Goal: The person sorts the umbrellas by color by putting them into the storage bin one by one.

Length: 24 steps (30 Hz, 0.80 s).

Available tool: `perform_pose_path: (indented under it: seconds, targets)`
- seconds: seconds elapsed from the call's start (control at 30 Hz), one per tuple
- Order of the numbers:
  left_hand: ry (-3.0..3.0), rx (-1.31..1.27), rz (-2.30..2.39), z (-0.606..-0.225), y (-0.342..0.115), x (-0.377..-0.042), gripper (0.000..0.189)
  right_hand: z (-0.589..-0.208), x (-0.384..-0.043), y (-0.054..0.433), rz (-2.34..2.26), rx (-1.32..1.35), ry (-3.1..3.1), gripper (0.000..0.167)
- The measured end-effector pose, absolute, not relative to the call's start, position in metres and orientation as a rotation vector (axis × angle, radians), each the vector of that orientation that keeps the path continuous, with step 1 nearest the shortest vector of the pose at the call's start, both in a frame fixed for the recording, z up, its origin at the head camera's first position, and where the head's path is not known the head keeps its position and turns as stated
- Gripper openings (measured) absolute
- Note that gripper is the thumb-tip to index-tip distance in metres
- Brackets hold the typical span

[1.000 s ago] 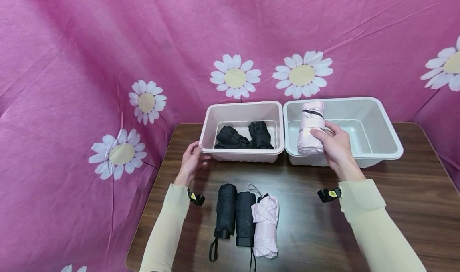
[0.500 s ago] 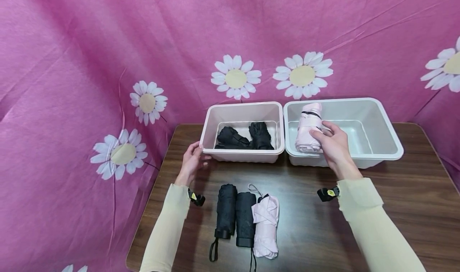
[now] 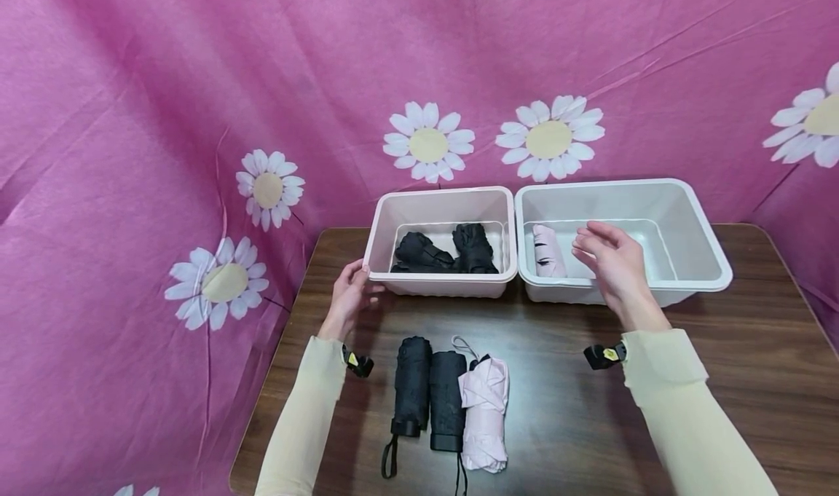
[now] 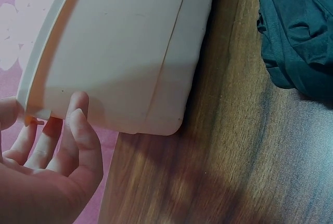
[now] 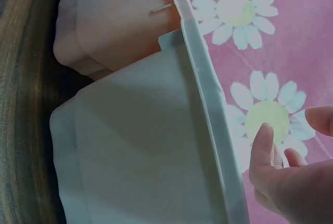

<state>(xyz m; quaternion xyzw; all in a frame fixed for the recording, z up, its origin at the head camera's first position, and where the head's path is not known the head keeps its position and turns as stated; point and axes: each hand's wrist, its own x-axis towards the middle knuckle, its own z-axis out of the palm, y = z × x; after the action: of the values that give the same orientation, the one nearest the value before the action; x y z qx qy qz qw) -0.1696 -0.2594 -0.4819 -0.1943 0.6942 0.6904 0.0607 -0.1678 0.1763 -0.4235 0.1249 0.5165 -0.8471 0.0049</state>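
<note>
My right hand (image 3: 612, 263) is over the front rim of the right-hand plastic bin (image 3: 708, 263), fingers slightly bent and holding nothing. Inside that bin, by its left wall, lies a folded pink umbrella (image 3: 549, 252), apart from the fingers. In the right wrist view the hand (image 5: 291, 177) shows beyond the bin's rim with thumb and fingers apart. My left hand (image 3: 347, 299) grips the front left corner of the left-hand plastic bin (image 3: 446, 285); in the left wrist view the thumb and fingers (image 4: 52, 161) are at its rim. Two black folded umbrellas (image 3: 473, 248) lie inside it.
On the wooden table (image 3: 564, 423) in front of the bins lie a black umbrella (image 3: 413, 379), a second black umbrella (image 3: 448, 401) and a pink umbrella (image 3: 485, 416), side by side with wrist straps. A pink daisy-print cloth (image 3: 328, 81) hangs behind the bins.
My right hand has lowered the pink umbrella into the right-hand bin and let it go; the fingers have come away from it. The left hand stays at its bin's corner.
</note>
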Motion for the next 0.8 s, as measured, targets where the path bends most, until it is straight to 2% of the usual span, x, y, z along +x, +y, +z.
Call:
perform_pose_path:
  seconds: [0.33,0.57,0.8]
  targets:
    - [2.098,-0.561,2.107,-0.483,-0.259,-0.170,0.041,-0.409,-0.154,0.173,-2.745,0.275,1.610,0.036]
    - [2.096,-0.573,2.087,-0.483,-0.259,-0.170,0.039,-0.400,-0.131,0.166,-2.825,0.080,1.559,0.023]
    - [2.100,-0.597,2.094,-0.481,-0.257,-0.170,0.037,-0.407,-0.107,0.156,-2.646,0.039,1.727,0.022]
